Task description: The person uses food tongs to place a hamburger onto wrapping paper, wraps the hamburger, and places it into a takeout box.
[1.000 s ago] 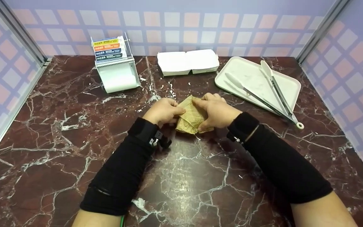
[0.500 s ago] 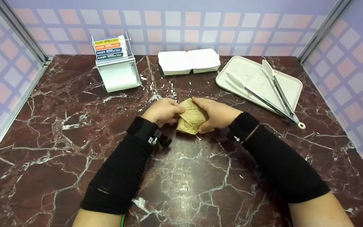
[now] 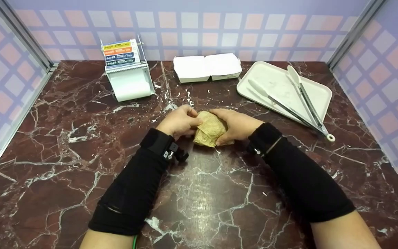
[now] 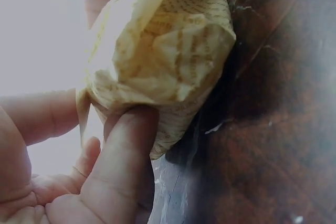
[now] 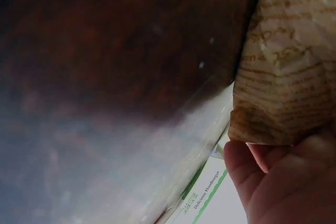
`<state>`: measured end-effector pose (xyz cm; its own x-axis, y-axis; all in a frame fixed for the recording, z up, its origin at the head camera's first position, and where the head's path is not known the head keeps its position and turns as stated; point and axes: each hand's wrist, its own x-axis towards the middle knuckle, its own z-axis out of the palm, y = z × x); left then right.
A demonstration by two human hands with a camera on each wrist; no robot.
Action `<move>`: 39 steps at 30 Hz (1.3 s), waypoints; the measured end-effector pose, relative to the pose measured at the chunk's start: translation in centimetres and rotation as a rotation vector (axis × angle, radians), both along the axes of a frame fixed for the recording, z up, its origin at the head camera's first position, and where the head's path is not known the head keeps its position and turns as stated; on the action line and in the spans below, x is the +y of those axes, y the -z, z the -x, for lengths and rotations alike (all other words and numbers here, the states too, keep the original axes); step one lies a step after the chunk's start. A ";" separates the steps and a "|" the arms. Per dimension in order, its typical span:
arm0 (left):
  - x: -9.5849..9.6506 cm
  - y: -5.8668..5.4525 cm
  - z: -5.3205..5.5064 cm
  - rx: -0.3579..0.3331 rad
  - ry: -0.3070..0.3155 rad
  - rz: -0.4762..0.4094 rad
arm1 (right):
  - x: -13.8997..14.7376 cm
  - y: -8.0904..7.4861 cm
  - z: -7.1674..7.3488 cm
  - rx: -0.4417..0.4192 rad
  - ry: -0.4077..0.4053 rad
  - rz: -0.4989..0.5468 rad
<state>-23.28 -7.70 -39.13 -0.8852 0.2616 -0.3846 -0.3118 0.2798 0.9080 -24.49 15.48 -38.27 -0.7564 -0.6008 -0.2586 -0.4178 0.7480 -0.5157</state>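
Observation:
A parcel wrapped in yellowish printed paper (image 3: 211, 128) rests on the table between both hands; its contents are hidden. My left hand (image 3: 180, 121) is at its left side, with thumb and a finger pinching the paper there. The left wrist view has crumpled paper folds (image 4: 168, 56) close up, with one finger tucked against their lower side. My right hand (image 3: 238, 124) curves round the right side, thumb at the front and fingers along the back. In the right wrist view, my right hand (image 5: 294, 182) meets the lower edge of the printed paper (image 5: 294, 77).
An unfolded white box (image 3: 206, 67) stands behind the parcel. To its right, tongs (image 3: 301, 100) lie across a cream tray (image 3: 271, 74). A dispenser with a white label roll (image 3: 131, 89) and coloured labels is at back left. White scraps dot the marbled table (image 3: 199, 193).
The pointed back corner of the paper has been folded down, leaving a rounder parcel. My right fingers have come to lie along its back edge, while my left hand stays nearly in place.

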 end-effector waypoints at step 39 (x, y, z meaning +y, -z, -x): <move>-1.3 -1.2 -0.2 0.181 0.263 0.255 | -1.0 0.2 -0.3 0.087 -0.007 -0.067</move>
